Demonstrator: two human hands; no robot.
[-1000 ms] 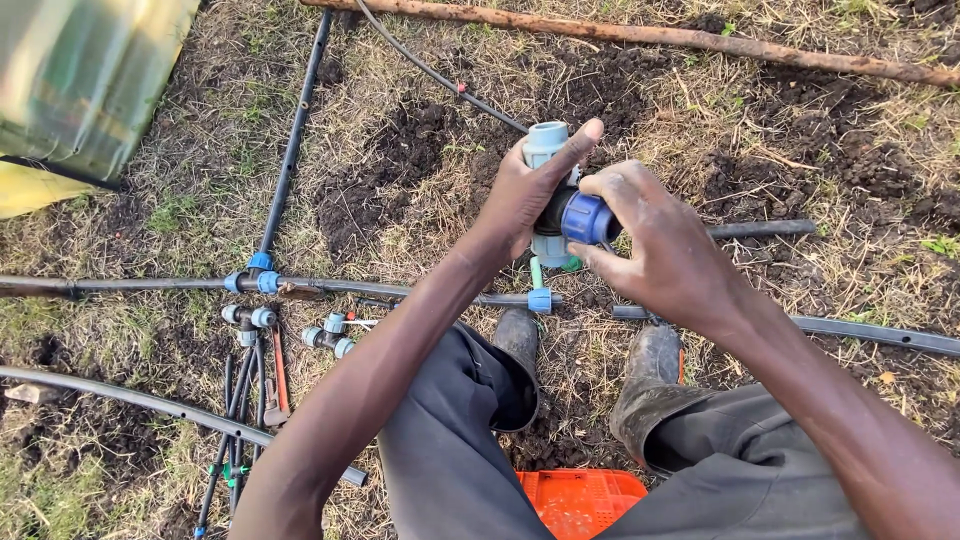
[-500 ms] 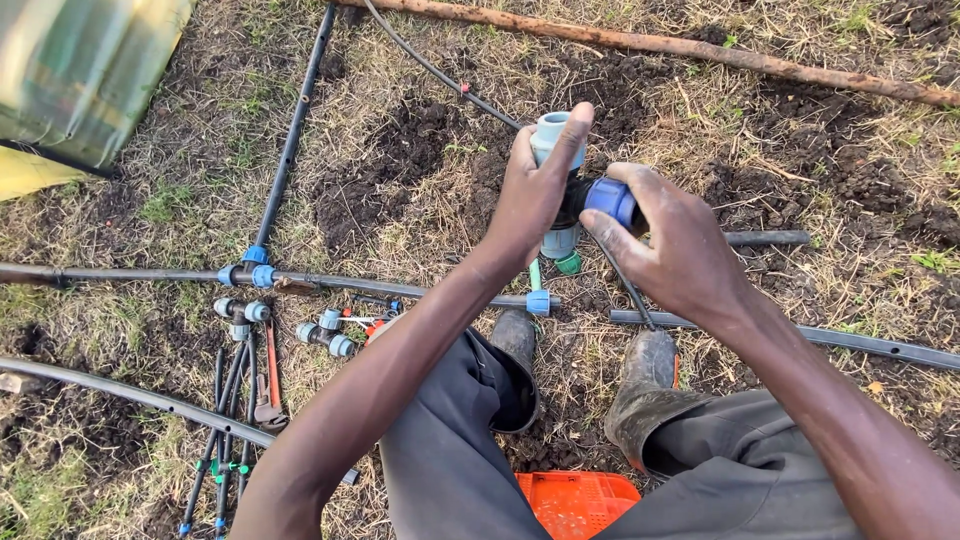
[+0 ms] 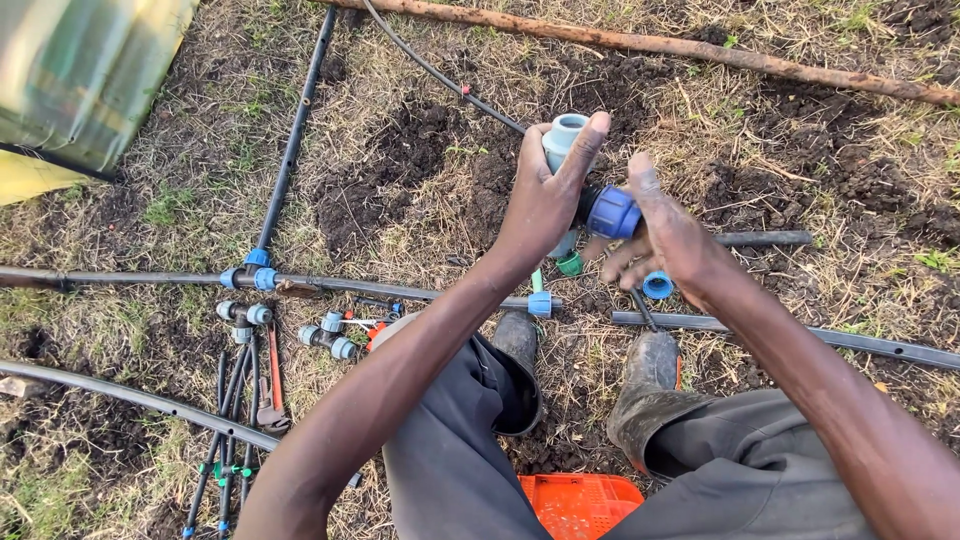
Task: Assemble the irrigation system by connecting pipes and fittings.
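Note:
My left hand (image 3: 540,205) is shut on a grey pipe fitting (image 3: 565,135), held upright above my knees, thumb along its open top end. A blue nut (image 3: 613,212) sits on the fitting's side arm, and a green end (image 3: 570,265) shows below my hand. My right hand (image 3: 680,245) is beside the blue nut with its thumb raised and fingers spread, touching the nut loosely. A loose blue ring (image 3: 657,285) shows just below my right fingers. A black pipe (image 3: 400,290) with a blue coupling (image 3: 540,303) lies on the ground under my hands.
Dry grass and dark soil. More black pipes (image 3: 800,335) cross the ground, joined at a blue tee (image 3: 255,275). Loose blue-grey fittings (image 3: 330,335) and a red wrench (image 3: 272,380) lie left. Orange crate (image 3: 580,505) between my legs, green sheet (image 3: 90,70) far left, wooden pole (image 3: 700,50) behind.
My right hand has loosened from a full grip around the blue nut and its fingers have spread. The fitting has stayed in my left hand, raised slightly.

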